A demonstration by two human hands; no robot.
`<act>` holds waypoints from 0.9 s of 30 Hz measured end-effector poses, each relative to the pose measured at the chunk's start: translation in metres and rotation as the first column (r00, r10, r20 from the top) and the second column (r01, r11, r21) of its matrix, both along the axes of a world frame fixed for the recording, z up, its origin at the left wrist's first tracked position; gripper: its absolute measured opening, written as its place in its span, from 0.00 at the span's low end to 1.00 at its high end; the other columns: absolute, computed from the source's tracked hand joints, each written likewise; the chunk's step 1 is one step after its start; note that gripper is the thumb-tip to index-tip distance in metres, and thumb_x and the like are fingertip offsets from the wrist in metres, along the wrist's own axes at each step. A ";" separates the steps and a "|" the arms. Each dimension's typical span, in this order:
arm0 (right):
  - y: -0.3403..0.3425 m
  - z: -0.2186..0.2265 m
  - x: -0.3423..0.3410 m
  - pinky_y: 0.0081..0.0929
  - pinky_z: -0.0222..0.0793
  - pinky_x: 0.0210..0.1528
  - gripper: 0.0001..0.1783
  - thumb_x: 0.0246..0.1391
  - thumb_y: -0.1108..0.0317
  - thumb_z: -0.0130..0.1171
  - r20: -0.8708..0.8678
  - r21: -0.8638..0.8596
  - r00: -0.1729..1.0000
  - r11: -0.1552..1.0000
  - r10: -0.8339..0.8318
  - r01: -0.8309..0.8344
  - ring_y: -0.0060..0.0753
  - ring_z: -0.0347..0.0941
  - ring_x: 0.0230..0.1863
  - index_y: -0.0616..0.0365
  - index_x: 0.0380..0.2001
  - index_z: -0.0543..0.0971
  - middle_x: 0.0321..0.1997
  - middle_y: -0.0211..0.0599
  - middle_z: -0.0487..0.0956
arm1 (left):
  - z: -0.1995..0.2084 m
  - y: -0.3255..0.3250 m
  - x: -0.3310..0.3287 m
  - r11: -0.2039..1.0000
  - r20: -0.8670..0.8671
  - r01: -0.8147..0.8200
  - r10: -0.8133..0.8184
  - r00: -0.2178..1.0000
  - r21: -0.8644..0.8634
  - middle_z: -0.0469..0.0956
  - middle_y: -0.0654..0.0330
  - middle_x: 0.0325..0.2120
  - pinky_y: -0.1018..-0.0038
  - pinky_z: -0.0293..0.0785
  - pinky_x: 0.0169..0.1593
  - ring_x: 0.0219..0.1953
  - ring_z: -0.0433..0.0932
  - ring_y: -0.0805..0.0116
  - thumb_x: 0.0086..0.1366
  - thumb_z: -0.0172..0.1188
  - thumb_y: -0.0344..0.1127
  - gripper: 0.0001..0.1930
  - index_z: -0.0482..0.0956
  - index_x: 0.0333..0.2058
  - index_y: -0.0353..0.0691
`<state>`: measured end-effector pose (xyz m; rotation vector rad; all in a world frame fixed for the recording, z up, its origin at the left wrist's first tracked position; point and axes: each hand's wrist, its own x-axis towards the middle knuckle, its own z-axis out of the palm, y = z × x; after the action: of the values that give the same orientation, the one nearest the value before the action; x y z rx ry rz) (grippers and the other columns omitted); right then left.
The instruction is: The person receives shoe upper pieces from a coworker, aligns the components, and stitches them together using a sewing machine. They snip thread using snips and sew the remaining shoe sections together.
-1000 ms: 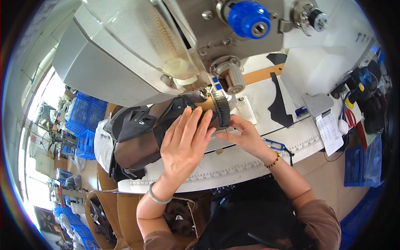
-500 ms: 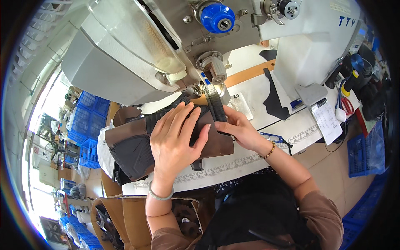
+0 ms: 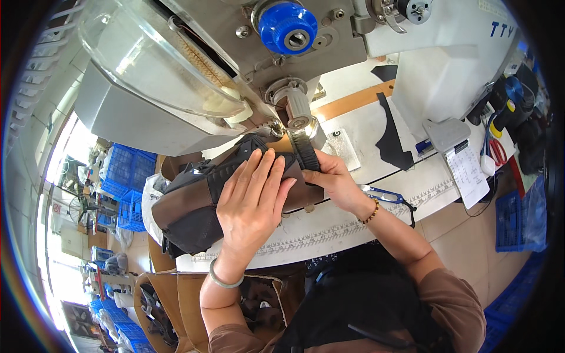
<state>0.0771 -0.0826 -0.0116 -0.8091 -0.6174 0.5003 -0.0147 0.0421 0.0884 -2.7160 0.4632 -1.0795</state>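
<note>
Two bare hands are working at a brown-and-black sewn piece (image 3: 182, 206), which is lying on the white table (image 3: 365, 119), with its far edge reaching in beneath the head of the sewing machine (image 3: 129, 117). The left hand (image 3: 250, 203) is resting flat on the piece, fingers straight and side by side, thumb standing apart, grasping nothing. The right hand (image 3: 338, 179) is pinching the black ribbed band (image 3: 303, 152) at the piece's right edge between thumb and forefinger; how its other fingertips are curling I cannot tell. The step in hand is seemingly stitching along that band, or lining it up for stitching; the spot under the machine is showing too little to say which. The next move is probably calling for the left palm to be steadying the bulk while the right fingers are guiding the band, flat and aligned, evenly under the machine. Blue-handled snips (image 3: 395, 199) are lying just beside the right wrist.
</note>
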 end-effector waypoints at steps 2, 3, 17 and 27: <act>-0.001 -0.001 0.000 0.12 0.63 0.43 0.17 0.56 0.76 0.51 0.010 0.003 1.000 1.000 -0.017 0.017 0.10 0.65 0.39 0.61 0.49 0.72 0.40 0.21 0.75 | -0.002 0.000 0.000 1.000 0.029 -0.004 0.004 1.000 0.013 0.78 0.60 0.41 0.70 0.71 0.45 0.45 0.77 0.62 0.50 0.66 0.34 0.16 0.79 0.39 0.39; -0.003 -0.001 0.000 0.13 0.63 0.45 0.17 0.56 0.75 0.51 -0.032 0.033 0.999 0.999 0.027 -0.026 0.11 0.66 0.41 0.62 0.50 0.72 0.41 0.23 0.75 | -0.002 0.000 0.000 1.000 0.035 -0.008 0.008 0.999 0.009 0.78 0.60 0.41 0.70 0.71 0.45 0.45 0.77 0.62 0.50 0.66 0.34 0.16 0.79 0.39 0.39; -0.003 0.009 -0.005 0.14 0.65 0.45 0.13 0.57 0.69 0.56 -0.029 -0.012 1.000 1.000 -0.005 0.004 0.12 0.69 0.41 0.64 0.44 0.75 0.41 0.27 0.78 | -0.009 -0.005 0.007 1.000 0.162 -0.008 0.004 0.987 0.022 0.79 0.58 0.37 0.70 0.74 0.44 0.42 0.78 0.61 0.51 0.65 0.31 0.11 0.81 0.35 0.36; 0.004 0.011 -0.008 0.15 0.65 0.47 0.13 0.57 0.71 0.55 -0.040 -0.003 0.997 0.997 -0.072 0.072 0.12 0.69 0.41 0.64 0.44 0.76 0.42 0.28 0.78 | -0.010 0.011 0.014 0.998 0.173 0.070 -0.069 0.982 0.000 0.79 0.59 0.37 0.71 0.74 0.44 0.42 0.78 0.63 0.51 0.65 0.33 0.12 0.81 0.34 0.37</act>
<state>0.0693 -0.0787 -0.0005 -0.8182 -0.5489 0.4508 -0.0009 0.0527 0.0787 -2.5981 0.5297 -1.3234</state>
